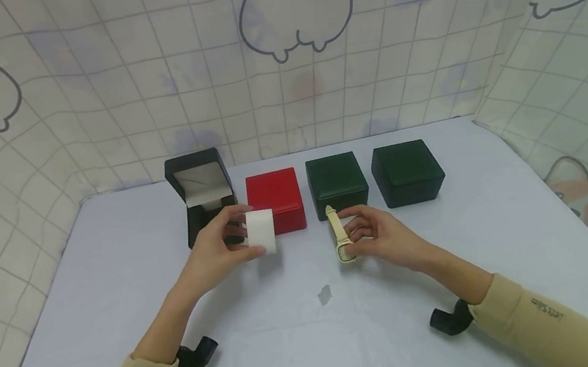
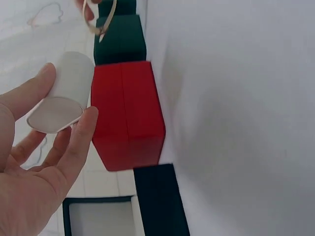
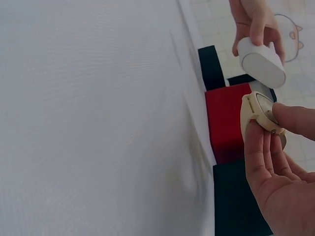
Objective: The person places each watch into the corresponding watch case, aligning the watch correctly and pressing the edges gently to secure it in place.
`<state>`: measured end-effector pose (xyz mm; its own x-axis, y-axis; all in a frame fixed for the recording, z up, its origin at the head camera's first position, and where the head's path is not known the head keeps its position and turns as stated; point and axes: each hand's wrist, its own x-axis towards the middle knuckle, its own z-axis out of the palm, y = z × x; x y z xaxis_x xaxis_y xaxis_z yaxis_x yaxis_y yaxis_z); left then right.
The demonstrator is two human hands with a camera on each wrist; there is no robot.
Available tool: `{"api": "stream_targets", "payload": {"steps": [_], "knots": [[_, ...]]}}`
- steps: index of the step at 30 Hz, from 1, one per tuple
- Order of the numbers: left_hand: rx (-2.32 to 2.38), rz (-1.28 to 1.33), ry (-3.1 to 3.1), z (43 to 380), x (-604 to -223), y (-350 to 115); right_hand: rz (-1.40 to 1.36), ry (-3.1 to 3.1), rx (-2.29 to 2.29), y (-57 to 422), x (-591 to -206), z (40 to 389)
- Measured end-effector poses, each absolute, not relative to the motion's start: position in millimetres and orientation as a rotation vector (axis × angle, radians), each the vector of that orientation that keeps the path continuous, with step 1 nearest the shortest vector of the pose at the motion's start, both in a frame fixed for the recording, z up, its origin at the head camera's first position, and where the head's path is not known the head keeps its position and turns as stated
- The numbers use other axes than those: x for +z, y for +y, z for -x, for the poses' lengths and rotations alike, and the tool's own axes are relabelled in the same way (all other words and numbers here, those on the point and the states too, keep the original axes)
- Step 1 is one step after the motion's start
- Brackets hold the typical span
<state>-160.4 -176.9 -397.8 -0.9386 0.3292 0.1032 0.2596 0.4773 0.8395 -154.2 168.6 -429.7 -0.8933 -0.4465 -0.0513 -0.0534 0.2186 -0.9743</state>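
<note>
My left hand [image 1: 213,249] holds a white watch cushion [image 1: 261,232] between thumb and fingers, just in front of the red box [image 1: 273,192]. In the left wrist view the cushion [image 2: 73,81] shows a flattened oval end. My right hand [image 1: 386,236] pinches a cream watch [image 1: 340,233] by its case, in front of the nearer dark green box [image 1: 335,175]. Its strap points up and away in the head view. The right wrist view shows the thumb over the dial of the watch [image 3: 257,104] and the fingers beneath. Cushion and watch are apart.
An open black box [image 1: 206,184] with a pale lid lining stands at the back left, partly behind my left hand. Another closed dark green box [image 1: 406,171] ends the row on the right. A small grey patch [image 1: 324,295] marks the white tabletop [image 1: 297,350]. A patterned curtain [image 1: 235,103] hangs behind.
</note>
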Motion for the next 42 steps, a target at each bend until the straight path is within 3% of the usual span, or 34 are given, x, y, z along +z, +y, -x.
{"api": "stream_targets", "payload": {"steps": [15,42], "knots": [[1.436,-0.586,2.581,153,-403,-139,0.443,2.171,-1.714,164,-422,154],[1.432,-0.638,2.511,157,-411,-120,0.517,2.109,-1.728,154,-416,150]]}}
